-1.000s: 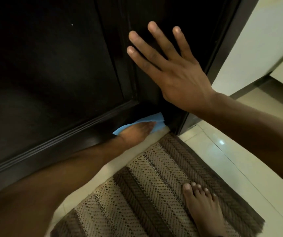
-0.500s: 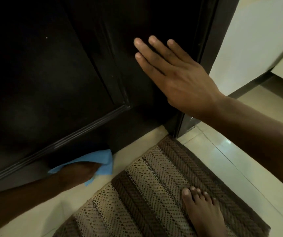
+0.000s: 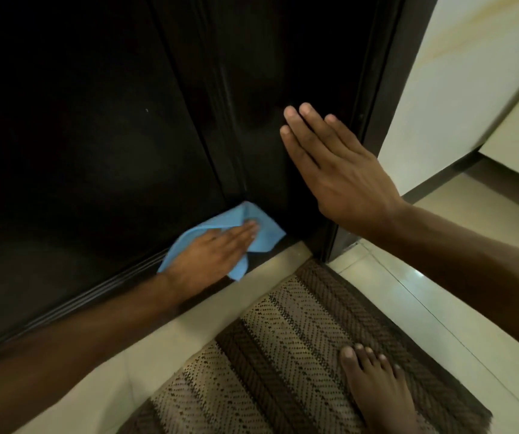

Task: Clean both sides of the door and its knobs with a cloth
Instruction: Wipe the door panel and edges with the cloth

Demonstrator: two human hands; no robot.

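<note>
Left hand (image 3: 211, 255) fingers flat, pressing the blue cloth (image 3: 264, 233) on the door (image 3: 95, 136) bottom rail, rail running left-right under them; right hand (image 3: 339, 170) up-right, straight fingers resting on the door; left does next stroke.

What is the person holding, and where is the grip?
Nothing is gripped: the left hand presses the blue cloth flat against the door; the right hand rests open on it.

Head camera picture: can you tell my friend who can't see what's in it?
A left hand presses a blue cloth flat against the bottom of a dark door. The right hand lies flat on the door near its edge, and a bare foot stands on a striped mat.
</note>
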